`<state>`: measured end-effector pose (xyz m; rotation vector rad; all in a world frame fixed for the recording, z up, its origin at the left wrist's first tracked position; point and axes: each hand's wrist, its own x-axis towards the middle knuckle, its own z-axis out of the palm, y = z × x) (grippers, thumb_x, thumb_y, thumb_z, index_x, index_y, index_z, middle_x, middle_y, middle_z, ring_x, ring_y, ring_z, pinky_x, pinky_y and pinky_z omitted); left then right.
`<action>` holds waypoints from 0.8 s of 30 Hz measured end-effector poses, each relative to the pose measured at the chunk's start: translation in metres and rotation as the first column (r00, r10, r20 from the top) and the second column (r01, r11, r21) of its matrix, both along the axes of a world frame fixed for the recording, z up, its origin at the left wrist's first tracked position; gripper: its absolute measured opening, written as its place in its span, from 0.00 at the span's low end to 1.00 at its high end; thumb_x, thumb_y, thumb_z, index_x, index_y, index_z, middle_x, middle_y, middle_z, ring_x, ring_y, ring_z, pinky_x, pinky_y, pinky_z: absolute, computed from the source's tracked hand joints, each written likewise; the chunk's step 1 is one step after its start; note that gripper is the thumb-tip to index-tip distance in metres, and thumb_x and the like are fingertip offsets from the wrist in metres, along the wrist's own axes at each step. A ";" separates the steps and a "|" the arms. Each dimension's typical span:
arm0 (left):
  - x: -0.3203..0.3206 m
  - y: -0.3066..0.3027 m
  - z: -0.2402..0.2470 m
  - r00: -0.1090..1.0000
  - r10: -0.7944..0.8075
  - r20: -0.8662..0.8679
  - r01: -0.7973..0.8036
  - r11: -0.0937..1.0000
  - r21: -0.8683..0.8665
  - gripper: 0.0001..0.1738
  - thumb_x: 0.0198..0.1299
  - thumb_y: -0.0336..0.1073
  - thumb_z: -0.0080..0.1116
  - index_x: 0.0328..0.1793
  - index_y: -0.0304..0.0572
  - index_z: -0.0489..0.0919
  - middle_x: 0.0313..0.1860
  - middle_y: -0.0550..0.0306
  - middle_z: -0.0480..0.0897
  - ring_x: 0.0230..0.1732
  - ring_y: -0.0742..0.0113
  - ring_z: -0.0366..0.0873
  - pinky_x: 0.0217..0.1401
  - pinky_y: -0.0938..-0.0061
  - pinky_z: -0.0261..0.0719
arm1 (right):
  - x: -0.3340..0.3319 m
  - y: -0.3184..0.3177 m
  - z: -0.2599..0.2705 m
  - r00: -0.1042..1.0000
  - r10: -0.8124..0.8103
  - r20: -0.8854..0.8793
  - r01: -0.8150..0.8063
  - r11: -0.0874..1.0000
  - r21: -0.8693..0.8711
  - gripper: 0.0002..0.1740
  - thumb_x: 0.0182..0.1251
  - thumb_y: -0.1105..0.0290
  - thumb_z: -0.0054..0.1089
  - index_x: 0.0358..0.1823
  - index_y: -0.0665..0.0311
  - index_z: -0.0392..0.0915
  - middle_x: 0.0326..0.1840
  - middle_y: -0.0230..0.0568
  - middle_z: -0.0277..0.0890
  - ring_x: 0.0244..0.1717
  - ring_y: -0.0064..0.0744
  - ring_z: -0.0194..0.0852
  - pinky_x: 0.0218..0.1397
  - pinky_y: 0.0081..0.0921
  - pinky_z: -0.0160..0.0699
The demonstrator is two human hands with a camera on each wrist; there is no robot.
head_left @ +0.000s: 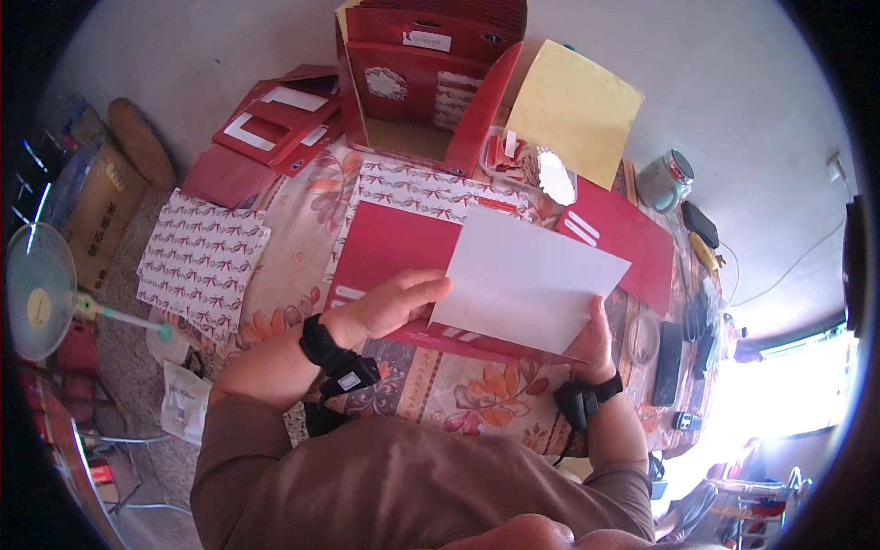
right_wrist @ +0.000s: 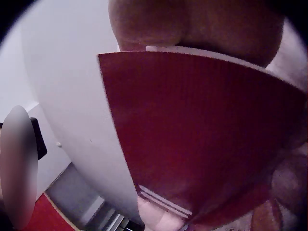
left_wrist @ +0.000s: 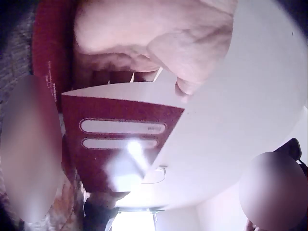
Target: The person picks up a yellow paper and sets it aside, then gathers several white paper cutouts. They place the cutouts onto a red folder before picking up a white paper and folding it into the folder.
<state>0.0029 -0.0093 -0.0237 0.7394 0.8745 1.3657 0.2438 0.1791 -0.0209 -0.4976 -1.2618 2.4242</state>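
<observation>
Both hands hold a card [head_left: 532, 275] tilted above the table, its white side up in the head view. My left hand [head_left: 394, 307] grips its left edge; the wrist view shows this hand [left_wrist: 159, 36] at the edge, above the card's dark red face [left_wrist: 110, 166] with two pale slots. My right hand [head_left: 594, 344] pinches the lower right corner, thumb on top. In the right wrist view the right hand [right_wrist: 192, 24] is along one edge of the red face [right_wrist: 202, 115]. A red sheet [head_left: 394, 238] lies beneath, near the left hand.
Behind stands a red box [head_left: 431, 64] of folders. Patterned sheets [head_left: 202, 261] and red folders [head_left: 284, 124] lie left. At the right are a yellow sheet [head_left: 577, 115], a red sheet [head_left: 637, 247], a tray [head_left: 502, 158] of small pieces and a mug [head_left: 665, 183].
</observation>
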 end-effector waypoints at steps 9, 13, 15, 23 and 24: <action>0.003 -0.004 0.020 0.919 -0.250 -0.306 0.207 0.964 -0.166 0.25 0.67 0.42 0.54 0.64 0.33 0.71 0.52 0.57 0.78 0.51 0.73 0.74 0.56 0.79 0.73 | -0.005 0.005 0.008 0.969 -0.146 -0.200 0.112 0.979 -0.171 0.35 0.73 0.43 0.37 0.67 0.66 0.60 0.63 0.45 0.68 0.62 0.44 0.67 0.67 0.43 0.63; 0.003 0.000 0.005 0.909 -0.169 -0.382 0.214 0.974 0.079 0.21 0.64 0.36 0.55 0.60 0.31 0.73 0.52 0.56 0.80 0.48 0.75 0.76 0.53 0.76 0.75 | -0.006 0.008 0.000 0.967 -0.138 -0.215 0.114 0.986 -0.119 0.34 0.73 0.44 0.37 0.67 0.66 0.60 0.63 0.44 0.67 0.61 0.43 0.67 0.66 0.41 0.64; 0.001 -0.001 0.004 0.920 -0.106 -0.377 0.148 0.986 0.083 0.20 0.63 0.34 0.54 0.59 0.31 0.74 0.50 0.57 0.80 0.47 0.76 0.77 0.52 0.77 0.75 | -0.003 0.012 -0.009 0.981 -0.180 -0.078 0.170 0.979 -0.116 0.34 0.72 0.43 0.38 0.67 0.64 0.60 0.63 0.43 0.67 0.63 0.43 0.66 0.65 0.42 0.66; -0.004 0.000 0.004 0.969 0.102 -0.225 -0.087 0.993 0.077 0.19 0.58 0.27 0.50 0.57 0.35 0.76 0.45 0.61 0.82 0.43 0.77 0.78 0.47 0.79 0.77 | 0.001 -0.005 -0.001 0.991 0.020 0.129 -0.071 0.911 0.407 0.33 0.63 0.62 0.63 0.64 0.68 0.60 0.59 0.42 0.68 0.59 0.34 0.67 0.62 0.33 0.68; -0.006 -0.001 0.006 0.968 0.098 -0.230 -0.088 0.995 0.052 0.20 0.58 0.27 0.50 0.58 0.36 0.75 0.46 0.61 0.81 0.44 0.77 0.78 0.48 0.78 0.76 | -0.002 -0.008 0.003 0.980 0.059 0.193 -0.135 0.902 0.409 0.33 0.62 0.66 0.65 0.64 0.68 0.59 0.59 0.41 0.67 0.59 0.33 0.66 0.61 0.32 0.68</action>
